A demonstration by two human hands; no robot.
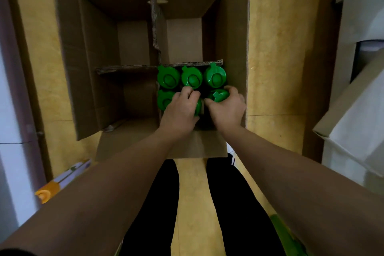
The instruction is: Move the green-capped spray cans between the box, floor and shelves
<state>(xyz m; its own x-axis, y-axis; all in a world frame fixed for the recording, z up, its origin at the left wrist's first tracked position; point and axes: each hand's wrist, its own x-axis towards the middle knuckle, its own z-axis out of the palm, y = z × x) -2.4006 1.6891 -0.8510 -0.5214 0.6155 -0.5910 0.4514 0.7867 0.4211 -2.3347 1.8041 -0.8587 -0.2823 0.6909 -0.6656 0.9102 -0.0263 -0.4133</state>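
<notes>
Inside the open cardboard box [232, 33] on the yellow floor [276, 68], both my hands were down among green-capped bottles packed in the near right compartment. My left hand [179, 108] had its fingers curled over the middle bottle of the near row [198, 107], gripping its green cap, of which only a sliver showed beside my knuckles. My right hand [227, 108] was wrapped round the cap of the right bottle of the near row [218, 95], fingers bent over its far edge. Just left of my left hand stood another green cap [165, 100], partly covered. Behind them three more caps [191, 78] sat in a row against the cardboard divider [158, 27]. My dark trouser legs [158, 203] stood below the box's near flap.
</notes>
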